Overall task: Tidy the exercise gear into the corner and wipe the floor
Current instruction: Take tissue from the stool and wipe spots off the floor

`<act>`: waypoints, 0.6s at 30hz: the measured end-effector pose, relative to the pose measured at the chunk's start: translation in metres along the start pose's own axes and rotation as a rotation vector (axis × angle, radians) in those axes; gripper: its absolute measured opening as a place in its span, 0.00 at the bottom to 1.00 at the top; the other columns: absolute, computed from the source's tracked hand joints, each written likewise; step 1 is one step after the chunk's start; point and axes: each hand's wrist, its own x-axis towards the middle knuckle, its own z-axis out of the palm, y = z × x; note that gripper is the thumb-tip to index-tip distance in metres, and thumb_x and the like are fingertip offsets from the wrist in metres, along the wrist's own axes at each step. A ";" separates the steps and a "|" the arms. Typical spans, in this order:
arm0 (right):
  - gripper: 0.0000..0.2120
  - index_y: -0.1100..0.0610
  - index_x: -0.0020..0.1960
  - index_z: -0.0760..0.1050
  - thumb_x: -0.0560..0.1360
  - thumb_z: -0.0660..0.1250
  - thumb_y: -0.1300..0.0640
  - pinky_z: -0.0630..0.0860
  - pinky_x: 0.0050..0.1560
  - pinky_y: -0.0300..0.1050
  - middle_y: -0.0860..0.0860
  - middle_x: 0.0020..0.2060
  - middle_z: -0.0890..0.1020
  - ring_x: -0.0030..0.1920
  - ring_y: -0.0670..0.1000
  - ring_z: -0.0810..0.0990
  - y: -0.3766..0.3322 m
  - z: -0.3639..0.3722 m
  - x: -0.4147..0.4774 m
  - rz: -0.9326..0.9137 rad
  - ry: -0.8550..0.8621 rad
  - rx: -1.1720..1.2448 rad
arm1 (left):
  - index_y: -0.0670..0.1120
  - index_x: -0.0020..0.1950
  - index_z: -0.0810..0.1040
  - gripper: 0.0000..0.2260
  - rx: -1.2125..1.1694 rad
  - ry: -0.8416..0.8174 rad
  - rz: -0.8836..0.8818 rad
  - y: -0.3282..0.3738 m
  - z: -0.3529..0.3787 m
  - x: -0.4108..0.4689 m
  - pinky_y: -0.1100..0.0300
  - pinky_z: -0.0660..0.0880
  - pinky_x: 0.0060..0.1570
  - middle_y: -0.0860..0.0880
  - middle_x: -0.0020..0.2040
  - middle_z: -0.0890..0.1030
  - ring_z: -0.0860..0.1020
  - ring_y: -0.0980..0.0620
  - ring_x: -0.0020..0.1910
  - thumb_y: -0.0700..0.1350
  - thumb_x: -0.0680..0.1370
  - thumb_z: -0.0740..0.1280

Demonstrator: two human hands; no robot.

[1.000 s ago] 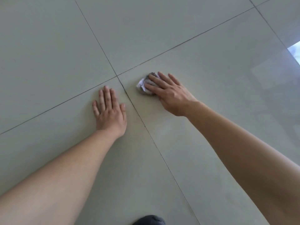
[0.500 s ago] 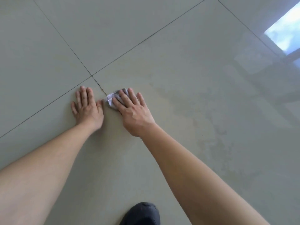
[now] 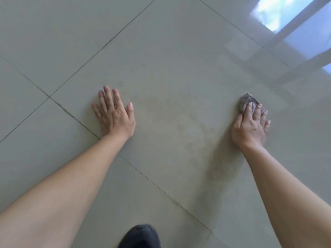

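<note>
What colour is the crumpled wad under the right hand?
Grey, faintly purplish; the crumpled wad shows best in the head view, under the right hand.

Two hands (image 3: 114, 119) (image 3: 250, 130), one rag (image 3: 244, 102) (one shoe (image 3: 141, 237))

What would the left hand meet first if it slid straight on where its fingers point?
Only bare floor and a grout line lie ahead of the left hand; the way looks free in this view.
</note>
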 end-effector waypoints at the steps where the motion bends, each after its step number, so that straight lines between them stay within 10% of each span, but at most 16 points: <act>1: 0.27 0.54 0.81 0.51 0.83 0.51 0.52 0.42 0.78 0.56 0.56 0.81 0.50 0.80 0.59 0.46 0.014 0.000 -0.006 0.116 0.028 0.032 | 0.42 0.80 0.50 0.30 -0.006 -0.006 0.053 0.023 0.004 0.004 0.41 0.41 0.74 0.42 0.81 0.46 0.45 0.43 0.80 0.55 0.83 0.52; 5: 0.27 0.58 0.80 0.52 0.83 0.52 0.56 0.46 0.78 0.56 0.62 0.79 0.52 0.79 0.63 0.47 0.015 0.024 -0.062 0.271 0.106 0.171 | 0.41 0.80 0.48 0.32 -0.029 -0.036 0.197 0.102 0.019 0.019 0.40 0.40 0.74 0.41 0.81 0.46 0.45 0.43 0.80 0.57 0.83 0.51; 13: 0.30 0.52 0.80 0.56 0.79 0.57 0.57 0.44 0.78 0.53 0.55 0.79 0.57 0.80 0.57 0.51 0.016 0.034 -0.098 -0.390 -0.035 0.021 | 0.39 0.79 0.53 0.34 0.048 -0.020 0.176 0.127 0.033 0.020 0.35 0.44 0.74 0.37 0.80 0.52 0.49 0.40 0.79 0.60 0.81 0.50; 18: 0.26 0.51 0.81 0.49 0.85 0.49 0.53 0.42 0.78 0.52 0.54 0.81 0.48 0.80 0.57 0.45 0.073 0.001 -0.032 0.237 -0.016 0.083 | 0.38 0.79 0.53 0.34 0.061 -0.042 0.165 0.131 0.030 0.019 0.34 0.45 0.74 0.37 0.80 0.51 0.49 0.39 0.79 0.59 0.80 0.52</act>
